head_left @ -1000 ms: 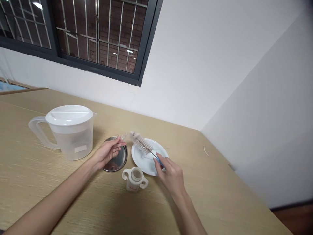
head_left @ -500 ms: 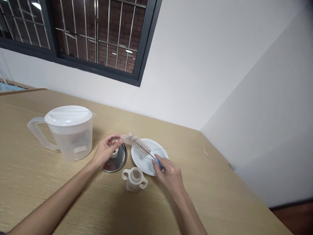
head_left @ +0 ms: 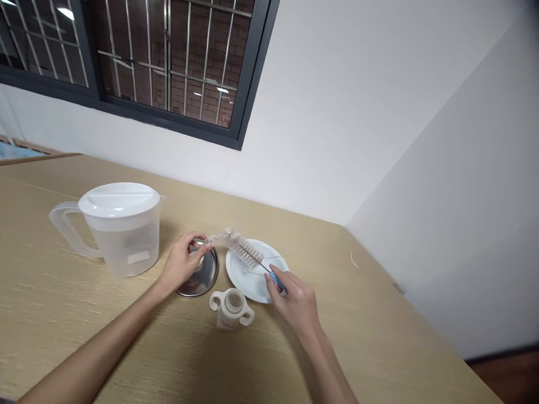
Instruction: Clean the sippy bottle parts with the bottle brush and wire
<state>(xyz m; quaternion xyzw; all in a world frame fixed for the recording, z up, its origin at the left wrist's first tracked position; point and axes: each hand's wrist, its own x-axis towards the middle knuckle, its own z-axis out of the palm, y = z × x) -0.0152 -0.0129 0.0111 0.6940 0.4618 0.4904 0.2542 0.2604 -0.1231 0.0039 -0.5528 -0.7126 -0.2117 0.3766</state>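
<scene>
My right hand (head_left: 295,300) pinches the blue handle of a bottle brush (head_left: 248,253), whose white bristles point up and left over a white plate (head_left: 256,289). My left hand (head_left: 183,261) is closed, thumb against fingers, on a small clear piece (head_left: 215,238) at the brush tip; its exact kind is hard to make out. Under the left hand lies a round shiny metal dish (head_left: 206,280) with a whitish ring-shaped part (head_left: 197,264) on it, partly hidden. Nearer to me, a white two-handled baby bottle (head_left: 229,311) stands upright with its mouth uncovered.
A lidded translucent pitcher (head_left: 130,235) stands at the left on the wooden table (head_left: 400,348). A thin pale strip (head_left: 353,259) lies toward the right edge. Behind the table rise a white wall (head_left: 295,179) and a barred window (head_left: 168,62).
The brush has shifted slightly right and away from my left hand, together with my right hand. My left hand has barely moved, and the bottle, plate and pitcher stay put.
</scene>
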